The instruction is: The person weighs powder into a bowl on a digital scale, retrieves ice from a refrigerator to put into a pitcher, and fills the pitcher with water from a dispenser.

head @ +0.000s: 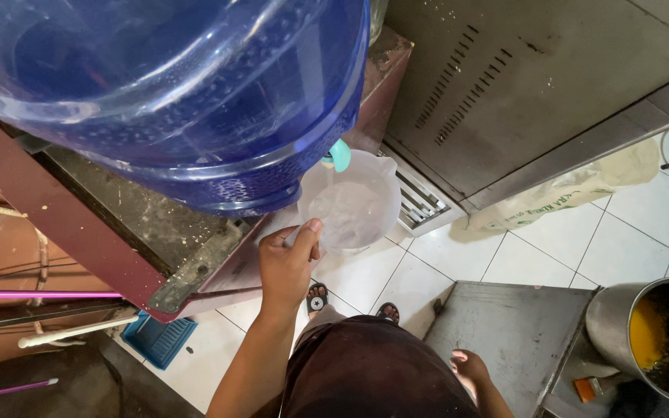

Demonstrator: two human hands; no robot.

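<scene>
My left hand (288, 263) grips the handle of a clear plastic jug (350, 203) and holds it under the teal tap (339, 155) of a large blue water bottle (172, 93). Water fills the lower part of the jug. My right hand (470, 365) hangs low beside my dark clothing, fingers loosely curled, holding nothing, next to a grey metal surface (516, 329).
The bottle rests on a dark red stand (79, 224). A metal cabinet with vents (505, 85) stands behind. A steel pot (660, 333) with yellow residue sits at right. A white sack (567, 190) lies on the white tiled floor (551, 248), and a blue mat (158, 338) lies at left.
</scene>
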